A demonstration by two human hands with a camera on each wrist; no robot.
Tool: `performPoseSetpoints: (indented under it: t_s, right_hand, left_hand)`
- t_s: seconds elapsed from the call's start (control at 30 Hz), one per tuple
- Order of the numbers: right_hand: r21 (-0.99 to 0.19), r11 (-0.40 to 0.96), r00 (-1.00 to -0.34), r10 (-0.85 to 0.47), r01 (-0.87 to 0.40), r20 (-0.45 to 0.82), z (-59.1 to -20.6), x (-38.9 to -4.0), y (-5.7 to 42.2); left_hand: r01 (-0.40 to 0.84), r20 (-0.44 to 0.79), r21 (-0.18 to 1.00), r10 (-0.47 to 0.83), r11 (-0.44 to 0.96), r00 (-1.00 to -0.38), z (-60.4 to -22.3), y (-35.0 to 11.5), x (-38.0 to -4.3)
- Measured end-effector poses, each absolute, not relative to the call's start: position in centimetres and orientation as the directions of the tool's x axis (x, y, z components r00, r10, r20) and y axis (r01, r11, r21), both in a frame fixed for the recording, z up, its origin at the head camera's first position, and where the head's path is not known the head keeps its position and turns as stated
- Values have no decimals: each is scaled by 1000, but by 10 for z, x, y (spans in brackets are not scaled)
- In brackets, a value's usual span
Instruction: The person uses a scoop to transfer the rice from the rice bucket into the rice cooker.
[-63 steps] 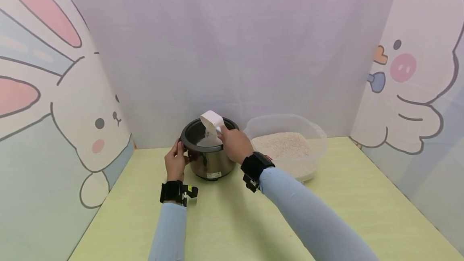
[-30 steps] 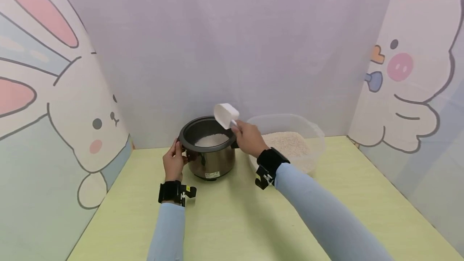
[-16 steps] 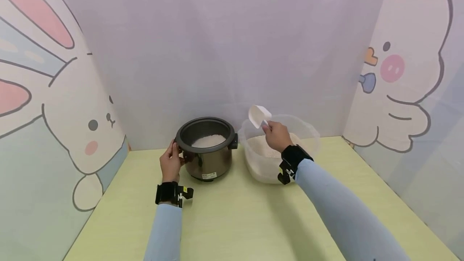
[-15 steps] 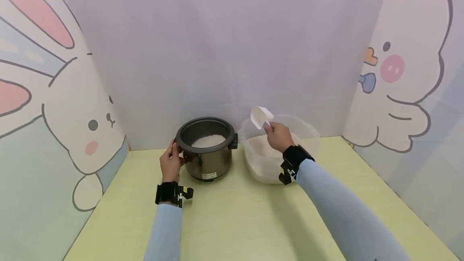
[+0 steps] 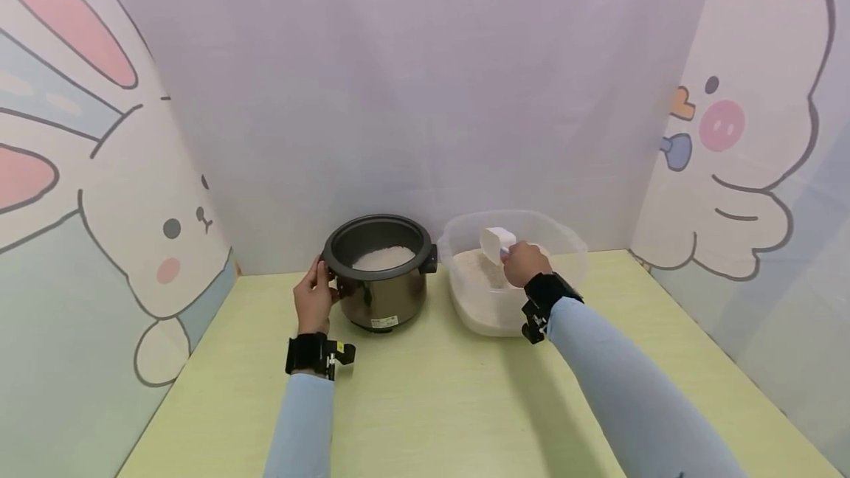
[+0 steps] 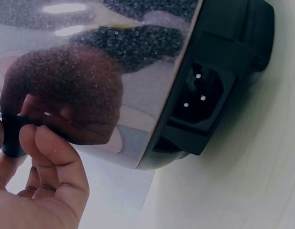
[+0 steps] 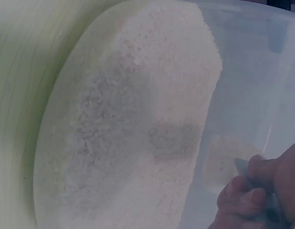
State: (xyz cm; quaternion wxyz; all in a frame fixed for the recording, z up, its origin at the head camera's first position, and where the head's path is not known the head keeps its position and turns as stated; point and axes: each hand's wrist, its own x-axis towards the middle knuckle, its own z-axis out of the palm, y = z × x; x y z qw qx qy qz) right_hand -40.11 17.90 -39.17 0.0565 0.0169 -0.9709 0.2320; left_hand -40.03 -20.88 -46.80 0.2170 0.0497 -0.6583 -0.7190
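A dark rice cooker (image 5: 381, 299) with a black rim stands near the back wall, white rice (image 5: 385, 258) inside its pot. At its left side my left hand (image 5: 313, 299) grips the black side handle (image 6: 13, 138), fingers curled about it in the left wrist view. To the right, a translucent plastic tub (image 5: 488, 316) holds a heap of rice (image 7: 114, 119). My right hand (image 5: 524, 264) holds a white scoop (image 5: 496, 242) by its handle, low inside the tub over the rice. Through the cloudy tub wall, the right wrist view shows the scoop only faintly.
The pale green table (image 5: 425, 411) extends in front of both containers. A lilac cloth wall (image 5: 425, 94) rises close behind them. Cartoon panels stand at left and right. The cooker's power socket (image 6: 199, 95) has no cord in it.
The scoop tipped rice into the cooker earlier. My right hand then carried it rightward and lowered it into the tub. My left hand stayed at the cooker's handle.
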Motion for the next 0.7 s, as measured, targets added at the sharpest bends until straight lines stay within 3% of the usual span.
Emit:
performPoseSetpoints:
  t_s: [0.3,0.7]
  right_hand:
    - [-328,944,-997,61,46,37,-392,-393,174]
    - [-292,957,-999,-13,2,-50,-394,-395,172]
  left_hand:
    - [242,211,969,-371,-39,-904,-469,-207,-398]
    - [245,212,968,-363,-49,-908,-468,-210,-400]
